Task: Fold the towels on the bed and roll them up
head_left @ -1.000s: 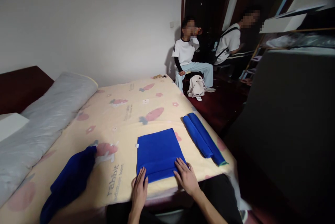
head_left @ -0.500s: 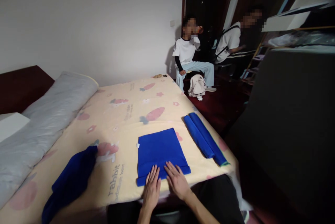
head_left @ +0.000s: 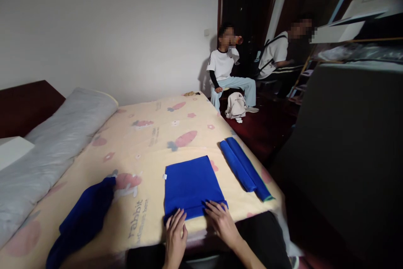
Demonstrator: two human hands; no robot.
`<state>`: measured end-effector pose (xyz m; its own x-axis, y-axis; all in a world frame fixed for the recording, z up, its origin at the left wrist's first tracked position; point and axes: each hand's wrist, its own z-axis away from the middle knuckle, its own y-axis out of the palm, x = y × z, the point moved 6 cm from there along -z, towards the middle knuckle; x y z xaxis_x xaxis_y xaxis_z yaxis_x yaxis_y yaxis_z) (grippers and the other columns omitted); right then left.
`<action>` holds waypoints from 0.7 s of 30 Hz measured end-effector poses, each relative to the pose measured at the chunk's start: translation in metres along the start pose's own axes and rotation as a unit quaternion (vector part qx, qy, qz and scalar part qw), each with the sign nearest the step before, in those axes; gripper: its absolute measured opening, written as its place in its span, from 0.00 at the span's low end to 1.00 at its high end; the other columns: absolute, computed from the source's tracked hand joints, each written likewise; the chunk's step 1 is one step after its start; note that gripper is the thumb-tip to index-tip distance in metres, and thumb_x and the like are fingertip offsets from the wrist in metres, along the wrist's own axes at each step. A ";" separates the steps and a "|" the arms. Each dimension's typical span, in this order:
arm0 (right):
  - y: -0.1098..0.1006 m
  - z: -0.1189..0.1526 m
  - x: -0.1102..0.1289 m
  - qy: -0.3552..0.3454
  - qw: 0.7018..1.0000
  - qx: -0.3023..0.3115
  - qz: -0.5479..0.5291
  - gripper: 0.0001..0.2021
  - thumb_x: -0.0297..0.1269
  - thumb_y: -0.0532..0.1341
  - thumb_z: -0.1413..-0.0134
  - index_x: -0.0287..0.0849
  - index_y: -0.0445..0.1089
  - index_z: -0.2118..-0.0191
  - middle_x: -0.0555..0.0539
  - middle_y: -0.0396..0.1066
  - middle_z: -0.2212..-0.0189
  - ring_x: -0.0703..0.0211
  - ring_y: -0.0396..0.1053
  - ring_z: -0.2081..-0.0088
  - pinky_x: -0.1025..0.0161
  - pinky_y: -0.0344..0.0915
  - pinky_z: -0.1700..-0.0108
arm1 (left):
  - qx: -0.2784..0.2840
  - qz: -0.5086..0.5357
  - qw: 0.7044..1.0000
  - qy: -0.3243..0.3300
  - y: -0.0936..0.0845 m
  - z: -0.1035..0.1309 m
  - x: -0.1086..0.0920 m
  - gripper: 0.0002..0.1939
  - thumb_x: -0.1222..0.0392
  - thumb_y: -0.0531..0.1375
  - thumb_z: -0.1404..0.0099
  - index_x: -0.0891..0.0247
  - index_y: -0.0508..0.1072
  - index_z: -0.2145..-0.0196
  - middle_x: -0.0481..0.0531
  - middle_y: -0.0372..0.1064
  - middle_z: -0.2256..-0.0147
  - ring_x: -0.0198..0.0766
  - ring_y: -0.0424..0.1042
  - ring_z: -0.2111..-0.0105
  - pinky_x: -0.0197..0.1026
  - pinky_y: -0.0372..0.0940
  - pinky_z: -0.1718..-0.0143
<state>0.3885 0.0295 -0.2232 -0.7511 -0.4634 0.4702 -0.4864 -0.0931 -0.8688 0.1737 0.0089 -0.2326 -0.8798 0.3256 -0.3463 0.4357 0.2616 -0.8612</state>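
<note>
A blue cloth (head_left: 193, 181) lies flat on the bed, its near edge folded or rolled into a narrow band, with a small white tag at its left side. My left hand (head_left: 176, 233) rests its fingertips on the left end of that band. On the band's right end lie the bent fingers of my right hand (head_left: 222, 220). Whether the fingers pinch the fabric cannot be made out. Two rolled blue cloths (head_left: 237, 164) lie side by side to the right. A crumpled blue cloth (head_left: 85, 218) is at the left.
The bed (head_left: 151, 134) has a patterned sheet, with a grey pillow (head_left: 72, 130) along its left. Beyond the far right edge sit two people, one (head_left: 223, 65) beside a white bag (head_left: 236, 105). A dark covered rack (head_left: 343, 134) stands at the right.
My hands have moved apart, the left toward the band's left end and the right toward its right end. Their fingers were flatter before and are more bent now.
</note>
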 end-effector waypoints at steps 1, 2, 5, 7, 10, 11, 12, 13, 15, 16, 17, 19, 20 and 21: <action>0.002 0.001 0.001 0.013 1.000 0.000 0.005 0.28 0.24 0.52 0.47 0.48 0.65 0.41 0.43 0.61 0.38 0.49 0.58 0.38 0.46 0.53 0.39 | -0.003 -0.015 1.000 -0.014 0.001 0.002 0.000 0.23 0.67 0.50 0.36 0.54 0.72 0.47 0.54 0.73 0.48 0.43 0.70 0.46 0.52 0.64 0.45; 0.003 0.001 0.000 0.026 1.000 0.000 0.006 0.28 0.23 0.52 0.48 0.46 0.66 0.41 0.42 0.63 0.39 0.48 0.60 0.39 0.46 0.54 0.39 | -0.004 -0.029 0.999 -0.032 0.002 0.003 0.000 0.22 0.67 0.51 0.37 0.54 0.73 0.49 0.54 0.74 0.49 0.44 0.71 0.48 0.53 0.65 0.46; 0.002 0.004 -0.013 0.052 0.998 -0.005 -0.020 0.26 0.23 0.51 0.48 0.44 0.68 0.44 0.42 0.67 0.42 0.49 0.63 0.41 0.49 0.57 0.40 | 0.011 -0.037 0.997 -0.061 0.003 0.004 0.007 0.23 0.68 0.51 0.39 0.54 0.73 0.50 0.53 0.74 0.50 0.44 0.71 0.50 0.51 0.65 0.47; -0.001 0.006 -0.027 0.067 0.996 -0.018 -0.048 0.26 0.23 0.50 0.49 0.43 0.70 0.45 0.42 0.68 0.43 0.51 0.64 0.42 0.50 0.59 0.40 | 0.029 -0.024 0.998 -0.053 0.001 0.003 0.013 0.22 0.68 0.51 0.39 0.53 0.73 0.50 0.51 0.74 0.51 0.42 0.71 0.50 0.49 0.65 0.47; -0.001 0.010 -0.046 0.084 0.993 -0.043 -0.073 0.26 0.23 0.50 0.49 0.44 0.71 0.46 0.43 0.70 0.45 0.51 0.65 0.43 0.50 0.61 0.41 | 0.037 -0.031 0.996 -0.070 -0.003 0.000 0.025 0.22 0.69 0.52 0.40 0.54 0.74 0.52 0.51 0.74 0.52 0.43 0.71 0.51 0.48 0.65 0.48; 0.001 0.010 -0.049 0.084 0.992 -0.050 -0.073 0.27 0.23 0.50 0.50 0.44 0.71 0.46 0.43 0.70 0.45 0.50 0.65 0.43 0.50 0.61 0.40 | 0.036 -0.040 0.995 -0.082 -0.004 0.000 0.028 0.23 0.71 0.51 0.41 0.54 0.74 0.52 0.51 0.73 0.52 0.44 0.70 0.50 0.48 0.65 0.48; 0.002 0.010 -0.050 0.084 0.992 -0.056 -0.070 0.28 0.22 0.50 0.52 0.44 0.71 0.46 0.43 0.70 0.45 0.50 0.65 0.43 0.49 0.61 0.40 | 0.036 -0.049 0.994 -0.093 -0.005 -0.001 0.030 0.24 0.72 0.51 0.42 0.55 0.74 0.52 0.51 0.73 0.52 0.44 0.69 0.49 0.48 0.64 0.47; 0.004 0.009 -0.050 0.084 0.993 -0.062 -0.063 0.29 0.21 0.50 0.54 0.44 0.71 0.46 0.44 0.70 0.45 0.50 0.65 0.43 0.49 0.60 0.40 | 0.038 -0.057 0.992 -0.101 -0.005 -0.002 0.030 0.26 0.74 0.50 0.44 0.55 0.73 0.52 0.51 0.72 0.51 0.44 0.68 0.48 0.48 0.63 0.46; 0.005 0.005 -0.047 0.085 0.993 -0.069 -0.044 0.30 0.19 0.49 0.55 0.43 0.71 0.47 0.43 0.71 0.46 0.50 0.66 0.45 0.49 0.61 0.41 | 0.045 -0.070 0.990 -0.116 -0.005 -0.006 0.028 0.28 0.77 0.49 0.46 0.55 0.73 0.52 0.51 0.71 0.51 0.43 0.66 0.47 0.48 0.60 0.45; 0.005 0.003 -0.045 0.085 0.993 -0.071 -0.035 0.30 0.18 0.48 0.55 0.43 0.72 0.48 0.43 0.72 0.47 0.50 0.67 0.46 0.49 0.61 0.42 | 0.050 -0.075 0.989 -0.121 -0.005 -0.009 0.025 0.29 0.78 0.49 0.46 0.55 0.72 0.52 0.50 0.71 0.52 0.42 0.66 0.47 0.48 0.58 0.45; 0.003 0.000 -0.043 0.085 0.994 -0.072 -0.026 0.29 0.18 0.48 0.53 0.43 0.72 0.49 0.43 0.73 0.49 0.51 0.67 0.48 0.50 0.62 0.43 | 0.056 -0.079 0.988 -0.124 -0.006 -0.013 0.023 0.28 0.78 0.49 0.46 0.55 0.72 0.53 0.50 0.71 0.53 0.42 0.66 0.48 0.47 0.58 0.45; -0.002 -0.005 -0.038 0.082 0.994 -0.077 -0.004 0.25 0.19 0.48 0.50 0.44 0.74 0.52 0.44 0.74 0.53 0.52 0.68 0.50 0.51 0.60 0.44 | 0.069 -0.083 0.986 -0.123 -0.007 -0.020 0.019 0.27 0.78 0.50 0.46 0.54 0.72 0.55 0.48 0.71 0.55 0.41 0.66 0.49 0.47 0.57 0.47; -0.005 -0.006 -0.036 0.083 0.993 -0.083 0.010 0.24 0.19 0.49 0.48 0.45 0.74 0.54 0.45 0.74 0.55 0.52 0.67 0.51 0.51 0.59 0.44 | 0.073 -0.085 0.986 -0.122 -0.008 -0.023 0.018 0.26 0.77 0.50 0.47 0.54 0.72 0.57 0.48 0.71 0.56 0.41 0.66 0.50 0.46 0.57 0.47; -0.008 -0.007 -0.035 0.089 0.992 -0.090 0.026 0.22 0.20 0.50 0.48 0.46 0.74 0.55 0.45 0.74 0.56 0.52 0.67 0.51 0.51 0.57 0.44 | 0.075 -0.087 0.986 -0.123 -0.009 -0.025 0.018 0.25 0.77 0.51 0.47 0.54 0.72 0.58 0.48 0.70 0.57 0.41 0.66 0.51 0.46 0.56 0.48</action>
<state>0.4154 0.0526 -0.2313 -0.8364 -0.2998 0.4588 -0.5044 0.0936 -0.8584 0.1585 0.0349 -0.2215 -0.9665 0.0533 -0.2512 0.2565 0.1503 -0.9548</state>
